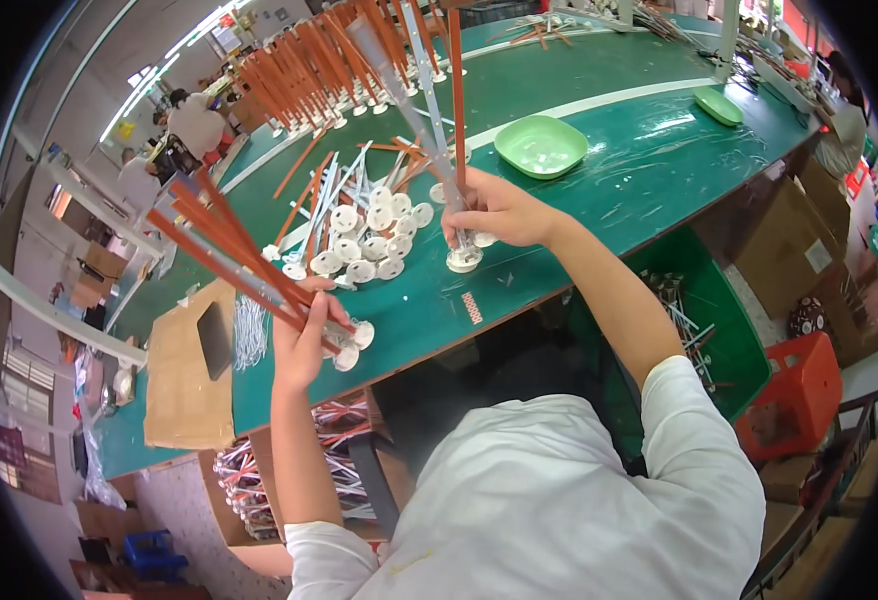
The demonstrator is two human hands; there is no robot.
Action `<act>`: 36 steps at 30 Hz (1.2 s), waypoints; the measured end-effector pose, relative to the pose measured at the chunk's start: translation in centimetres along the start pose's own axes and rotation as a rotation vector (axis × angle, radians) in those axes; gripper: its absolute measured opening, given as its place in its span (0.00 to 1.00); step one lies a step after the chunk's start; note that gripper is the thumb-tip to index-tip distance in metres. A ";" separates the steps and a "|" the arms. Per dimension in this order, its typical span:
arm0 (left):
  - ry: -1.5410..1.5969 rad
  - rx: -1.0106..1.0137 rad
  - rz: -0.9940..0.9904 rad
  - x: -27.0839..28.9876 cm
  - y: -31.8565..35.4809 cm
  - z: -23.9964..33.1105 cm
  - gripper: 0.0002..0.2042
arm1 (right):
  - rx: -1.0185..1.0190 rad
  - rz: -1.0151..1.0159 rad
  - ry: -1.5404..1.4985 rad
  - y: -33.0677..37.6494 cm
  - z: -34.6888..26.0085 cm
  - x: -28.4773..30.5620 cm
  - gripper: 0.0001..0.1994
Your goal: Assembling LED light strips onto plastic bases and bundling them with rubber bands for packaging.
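My left hand [301, 345] is closed around a bundle of long orange strips [221, 240]. Their white round bases [347, 352] stick out below the fingers, over the front edge of the green table [419, 310]. Farther right, my right hand [507, 212] grips a few upright strips, one greyish [387, 75] and one orange [458, 90]. A white round base [464, 259] shows at their lower end, close to the tabletop. Between my hands lies a loose heap of strips with white round bases [369, 240].
Many orange strips [304, 75] stand in rows behind the heap. A light green bowl [541, 147] and a smaller one [719, 106] sit to the right. Cardboard [184, 385] and white cords [250, 335] lie left. A green bin [744, 345] and red stool [799, 390] are below right.
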State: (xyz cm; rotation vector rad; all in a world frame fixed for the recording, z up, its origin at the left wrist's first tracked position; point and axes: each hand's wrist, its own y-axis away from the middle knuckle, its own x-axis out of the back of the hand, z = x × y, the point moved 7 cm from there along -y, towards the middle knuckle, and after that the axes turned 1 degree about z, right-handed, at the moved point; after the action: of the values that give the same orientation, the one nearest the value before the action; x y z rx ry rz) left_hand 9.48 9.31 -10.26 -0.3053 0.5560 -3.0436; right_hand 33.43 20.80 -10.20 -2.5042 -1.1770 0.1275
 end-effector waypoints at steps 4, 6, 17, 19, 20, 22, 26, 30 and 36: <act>-0.079 -0.014 0.098 1.5 -1.0 -0.2 0.07 | -0.047 0.044 0.087 -0.2 2.5 0.4 0.24; -0.035 -0.007 0.147 2.9 -1.8 -0.3 0.07 | -0.083 0.063 0.097 -0.5 2.6 0.7 0.22; 0.283 0.009 0.447 1.7 -4.4 2.2 0.07 | -0.105 0.478 0.385 -4.5 -1.1 -3.9 0.16; 0.062 -0.104 0.347 -0.4 -4.6 3.3 0.10 | -0.070 0.165 0.846 -6.1 0.0 -9.4 0.18; 0.039 -0.172 0.369 -1.5 -4.7 4.0 0.11 | -0.013 0.091 0.805 -6.3 0.4 -11.4 0.19; 0.085 -0.092 0.480 -0.2 -4.6 3.1 0.11 | 0.054 0.012 0.762 -6.6 -0.5 -12.7 0.21; 0.185 -0.004 0.590 1.9 -3.8 2.2 0.10 | 0.174 -0.216 0.524 -7.5 -0.3 -10.2 0.18; 0.155 -0.026 0.597 2.7 -3.5 2.4 0.10 | 0.097 0.204 0.774 -11.3 1.7 1.8 0.11; 0.061 -0.047 0.461 1.5 -3.7 3.2 0.07 | -0.059 0.144 1.299 -14.3 5.9 5.5 0.19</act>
State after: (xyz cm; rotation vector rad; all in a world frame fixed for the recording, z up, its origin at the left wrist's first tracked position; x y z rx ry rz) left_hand 8.69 11.55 -5.72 -0.0706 0.6041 -2.6036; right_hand 25.28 35.01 -10.00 -1.9624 -0.4140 -1.2823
